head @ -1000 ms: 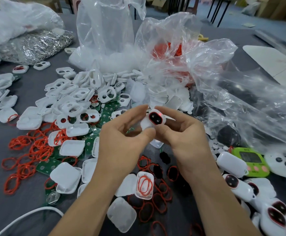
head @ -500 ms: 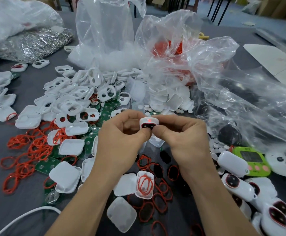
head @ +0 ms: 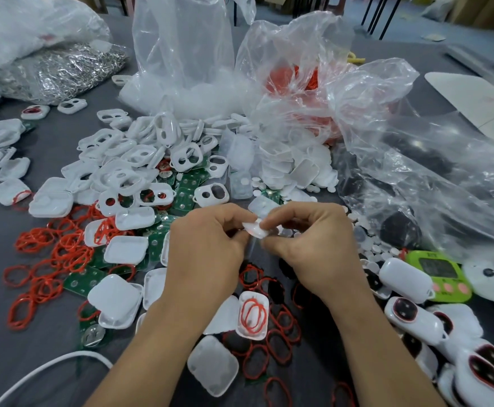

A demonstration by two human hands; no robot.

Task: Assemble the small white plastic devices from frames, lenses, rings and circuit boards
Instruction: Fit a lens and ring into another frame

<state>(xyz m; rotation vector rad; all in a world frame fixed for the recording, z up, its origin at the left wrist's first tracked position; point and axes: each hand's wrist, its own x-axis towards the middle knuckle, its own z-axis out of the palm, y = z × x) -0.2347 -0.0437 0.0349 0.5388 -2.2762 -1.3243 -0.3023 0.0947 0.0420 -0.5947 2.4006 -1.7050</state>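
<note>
Both forearms come in from the bottom edge and converge over the grey table (head: 11, 333). Between the wrists a white shell (head: 253, 315) lies with red loops coiled inside it, and a clear cover (head: 213, 368) lies nearer, just beside it. By the right forearm lie finished devices (head: 413, 318), dark lenses up.

The left hand (head: 207, 257) has its back to the camera, knuckles raised and fingers curled under. Its thumb and forefinger pinch the left end of a small white device (head: 257, 229). The right hand (head: 319, 248) mirrors it, fingers folded in, thumb and forefinger closed on the right end. The device sits tilted between the two sets of fingertips, lifted off the table, mostly hidden by them.

Right of the right hand stands a green timer (head: 439, 274). Left of the hands, loose red rings (head: 58, 251) spread over the table, with green boards (head: 187, 186) beyond them. Behind those is a heap of white frames (head: 128, 171), then crumpled clear bags (head: 298, 83) at the back.
</note>
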